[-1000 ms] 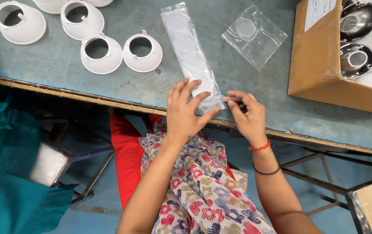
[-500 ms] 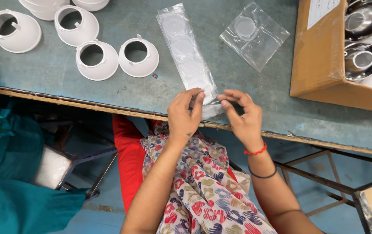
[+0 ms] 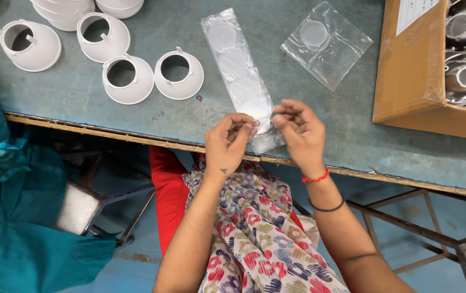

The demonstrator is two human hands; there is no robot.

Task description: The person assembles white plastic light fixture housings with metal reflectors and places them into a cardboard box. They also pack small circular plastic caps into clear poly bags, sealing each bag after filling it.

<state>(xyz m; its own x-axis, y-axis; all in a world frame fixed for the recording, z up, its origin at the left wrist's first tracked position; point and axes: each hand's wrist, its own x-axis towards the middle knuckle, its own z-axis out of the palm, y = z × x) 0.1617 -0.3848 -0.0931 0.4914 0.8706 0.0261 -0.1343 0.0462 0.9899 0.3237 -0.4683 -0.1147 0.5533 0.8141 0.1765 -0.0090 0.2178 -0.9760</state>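
Observation:
A long clear plastic sleeve [image 3: 235, 59] holding a row of round translucent discs lies on the grey-blue table [image 3: 135, 116], its near end at the table's front edge. My left hand [image 3: 228, 144] and my right hand [image 3: 298, 133] both pinch that near end of the sleeve, fingers curled, one on each side. A disc [image 3: 256, 108] sits just above my fingertips inside the sleeve.
Several white cone-shaped lamp housings [image 3: 130, 78] stand at the left. A smaller clear bag with a disc [image 3: 325, 43] lies further back. A cardboard box [image 3: 417, 70] with shiny reflectors is at the right. A person in teal clothing [image 3: 5, 206] is at the left.
My left hand has gone from lying flat on the sleeve to pinching its near end with curled fingers. Both hands now grip the sleeve's end close together.

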